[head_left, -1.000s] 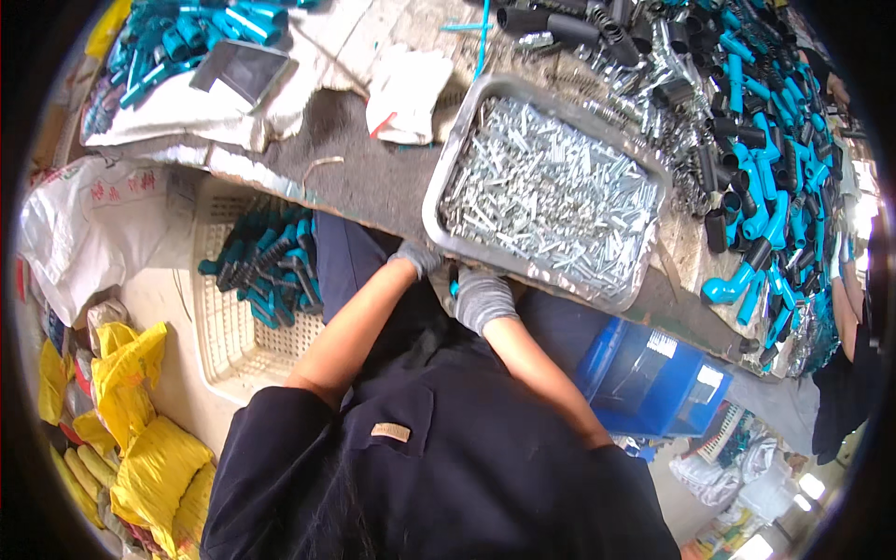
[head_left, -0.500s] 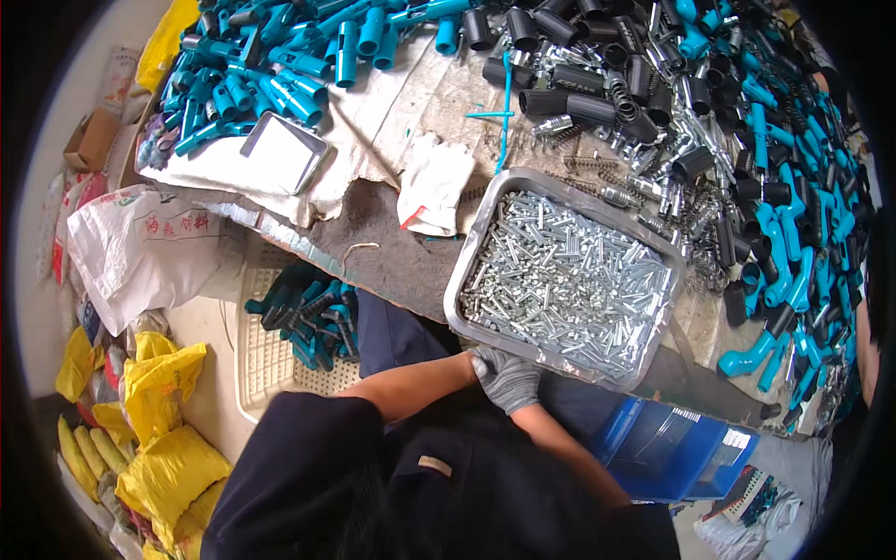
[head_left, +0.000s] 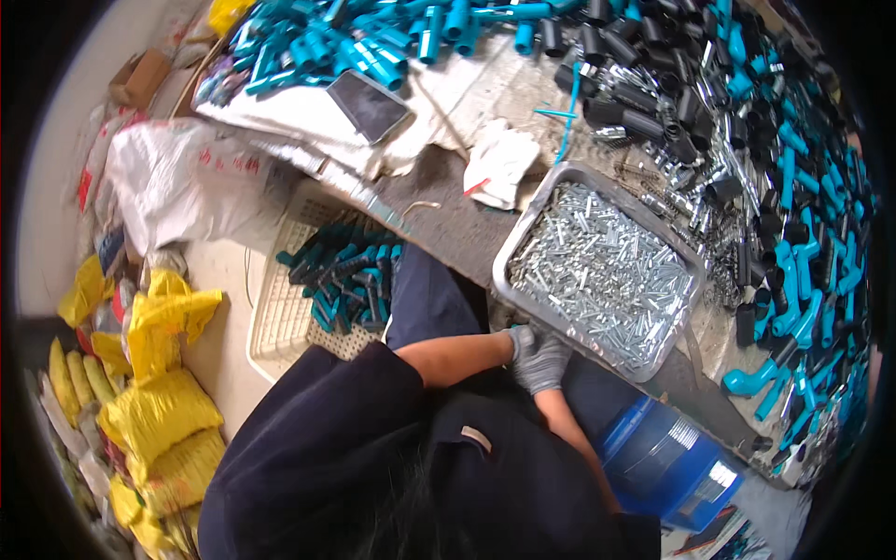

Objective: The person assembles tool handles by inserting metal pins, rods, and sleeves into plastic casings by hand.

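just below the middle of the frame, the left hand [head_left: 520, 344] and the right hand [head_left: 542, 365], both in grey knitted gloves, meet at the near edge of the desk [head_left: 446, 220]. their fingers are bent in and partly hidden, so i cannot tell whether they are spread or pinching anything. right of centre, just beyond them, a grey tray [head_left: 502, 273] full of small metal pins [head_left: 597, 271] sits at the desk's edge. a white glove [head_left: 504, 164] lies near the tray's upper left corner. teal tubular parts [head_left: 369, 54] are heaped along the top left, black sleeves [head_left: 639, 121] toward the upper right. left of the hands is a cream basket [head_left: 264, 347] holding teal and black pieces [head_left: 350, 280]; at lower right, a blue bin [head_left: 658, 467].
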A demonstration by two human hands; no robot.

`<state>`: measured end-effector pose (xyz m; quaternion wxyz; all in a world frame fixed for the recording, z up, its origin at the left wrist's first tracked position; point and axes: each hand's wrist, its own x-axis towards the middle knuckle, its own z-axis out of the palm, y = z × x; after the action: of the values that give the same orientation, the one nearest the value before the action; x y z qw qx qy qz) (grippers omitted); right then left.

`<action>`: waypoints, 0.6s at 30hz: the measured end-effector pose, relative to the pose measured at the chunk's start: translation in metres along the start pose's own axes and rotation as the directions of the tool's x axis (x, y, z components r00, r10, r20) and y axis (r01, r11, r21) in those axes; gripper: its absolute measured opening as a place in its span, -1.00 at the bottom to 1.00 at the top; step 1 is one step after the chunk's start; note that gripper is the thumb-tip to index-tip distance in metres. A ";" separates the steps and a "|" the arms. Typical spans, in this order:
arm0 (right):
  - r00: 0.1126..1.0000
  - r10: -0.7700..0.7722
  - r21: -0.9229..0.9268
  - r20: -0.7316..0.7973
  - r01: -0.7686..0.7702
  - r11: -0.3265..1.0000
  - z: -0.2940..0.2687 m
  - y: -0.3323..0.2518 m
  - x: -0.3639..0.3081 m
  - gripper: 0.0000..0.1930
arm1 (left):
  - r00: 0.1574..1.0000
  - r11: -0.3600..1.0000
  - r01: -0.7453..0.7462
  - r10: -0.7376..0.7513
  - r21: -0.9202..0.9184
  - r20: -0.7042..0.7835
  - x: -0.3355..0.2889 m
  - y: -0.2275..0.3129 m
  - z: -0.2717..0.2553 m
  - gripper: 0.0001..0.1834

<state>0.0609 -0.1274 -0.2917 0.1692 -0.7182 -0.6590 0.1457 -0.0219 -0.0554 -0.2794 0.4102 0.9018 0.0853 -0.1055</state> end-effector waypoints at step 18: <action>0.756 -0.386 0.213 0.528 0.322 0.922 0.025 0.066 -0.017 -0.48 | 0.574 0.841 0.012 -0.448 -0.540 -0.685 -0.254 0.111 -0.144 -0.65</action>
<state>0.1078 -0.1481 -0.3429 0.0318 -0.4951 -0.7942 0.3509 -0.2230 -0.0351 -0.0407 0.5205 0.7021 0.4014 0.2738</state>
